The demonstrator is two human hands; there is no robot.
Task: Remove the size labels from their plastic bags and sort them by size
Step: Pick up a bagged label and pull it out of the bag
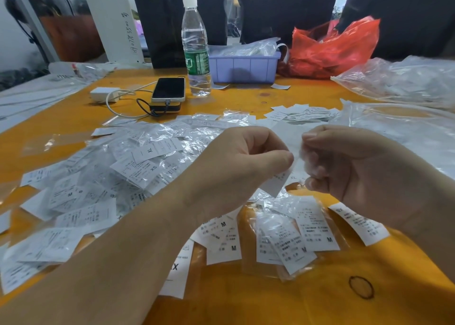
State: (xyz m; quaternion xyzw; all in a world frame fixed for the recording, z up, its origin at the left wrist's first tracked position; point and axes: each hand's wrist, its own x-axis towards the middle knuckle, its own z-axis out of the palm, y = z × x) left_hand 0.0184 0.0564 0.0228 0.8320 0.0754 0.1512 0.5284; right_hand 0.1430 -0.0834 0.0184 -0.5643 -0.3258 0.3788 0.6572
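Over the orange table [246, 300] my left hand [236, 162] and my right hand [349, 162] meet at the middle. Between them they pinch one small clear plastic bag [294, 143] with a white size label [277, 183] hanging from its lower end. A big heap of bagged labels [118, 174] marked XL, XS and M spreads to the left. Loose M labels [317, 226] and an XS label [362, 223] lie just below my hands. A small pile of bare labels [305, 114] sits farther back.
A water bottle [195, 46], a phone [169, 89] on a power bank with cables, and a white charger [104, 94] stand at the back. Behind them are a purple tray [243, 66], a red plastic bag [334, 48] and large clear bags [403, 78] at the right.
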